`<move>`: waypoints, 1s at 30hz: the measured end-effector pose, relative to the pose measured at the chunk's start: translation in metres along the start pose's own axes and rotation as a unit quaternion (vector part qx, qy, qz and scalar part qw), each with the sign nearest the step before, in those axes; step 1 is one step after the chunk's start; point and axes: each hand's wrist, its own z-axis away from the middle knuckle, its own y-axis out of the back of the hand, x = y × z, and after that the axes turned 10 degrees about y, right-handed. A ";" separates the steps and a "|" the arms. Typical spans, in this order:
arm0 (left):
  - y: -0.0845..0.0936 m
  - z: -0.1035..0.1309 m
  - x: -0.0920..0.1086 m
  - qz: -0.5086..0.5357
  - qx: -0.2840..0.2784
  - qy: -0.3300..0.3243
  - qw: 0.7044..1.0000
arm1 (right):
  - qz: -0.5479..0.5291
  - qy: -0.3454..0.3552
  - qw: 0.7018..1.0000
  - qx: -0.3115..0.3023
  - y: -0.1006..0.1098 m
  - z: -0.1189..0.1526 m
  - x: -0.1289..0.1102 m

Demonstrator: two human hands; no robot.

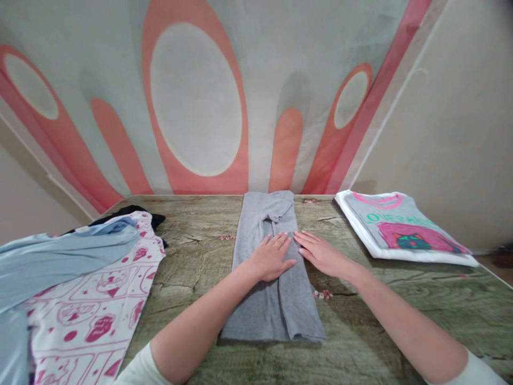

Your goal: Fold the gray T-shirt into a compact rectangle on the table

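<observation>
Both flat, gripping nothing: left hand [274, 258] on grey garment [258, 313], right hand [323, 254] at its edge — uneven pressure could ruck layers.

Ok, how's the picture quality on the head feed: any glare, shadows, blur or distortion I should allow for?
Head view: soft light, no strong glare; a shadow falls on the table beneath the right forearm; wide-angle stretch toward the frame edges; left hand, right hand and grey garment read fairly clearly; top right corner dark and blurred.

Head-worn view, facing forward (and down), tabletop [192, 251] close below
</observation>
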 end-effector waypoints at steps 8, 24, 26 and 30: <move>0.000 -0.015 -0.006 0.249 0.072 0.092 0.961 | -0.008 -0.061 0.992 0.110 0.016 -0.003 -0.022; 0.030 -0.025 -0.013 0.776 0.019 0.347 0.526 | 0.057 -0.192 0.979 -0.044 0.005 -0.033 -0.109; 0.034 -0.024 -0.015 0.775 -0.018 0.344 0.530 | 0.051 -0.194 0.978 -0.049 0.005 -0.032 -0.105; 0.039 -0.022 -0.021 0.758 -0.092 0.348 0.545 | 0.051 -0.195 0.979 -0.039 0.005 -0.030 -0.102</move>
